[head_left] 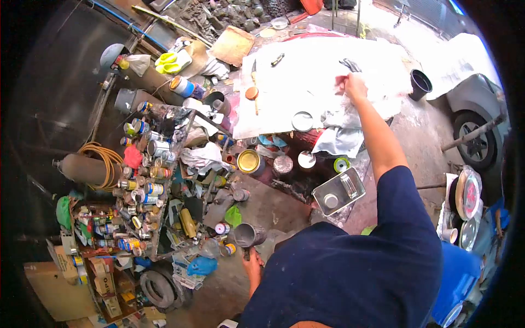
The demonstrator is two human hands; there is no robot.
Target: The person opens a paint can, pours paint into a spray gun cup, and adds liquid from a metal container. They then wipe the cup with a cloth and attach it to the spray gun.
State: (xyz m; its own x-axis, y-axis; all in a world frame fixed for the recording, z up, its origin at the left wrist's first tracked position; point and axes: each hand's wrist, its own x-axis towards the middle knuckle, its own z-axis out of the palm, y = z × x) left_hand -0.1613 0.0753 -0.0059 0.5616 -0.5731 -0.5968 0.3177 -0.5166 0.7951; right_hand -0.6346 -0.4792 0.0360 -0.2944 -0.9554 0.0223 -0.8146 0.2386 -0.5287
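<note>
My left hand point(252, 263) is wrapped round the handle of a grey metal cup point(249, 235), held low beside the shelf of cans. My right arm reaches out over the white-covered table point(306, 65). At its end my right hand point(353, 86) is closed on a pale pinkish cloth point(340, 83). Just beyond that hand lies a dark grey object point(350, 65). A crumpled white cloth point(342, 120) lies nearer me, at the table's edge. To its left sits a round white lid point(302, 121).
Paint cans point(158, 147) crowd a shelf at left. Before me are a metal tray point(339, 191), a yellow-topped can point(249, 161) and a white-topped can point(306, 159). A black bucket point(420, 85) stands right of the table, near a parked car point(481, 98). A blue bin point(456, 279) is at lower right.
</note>
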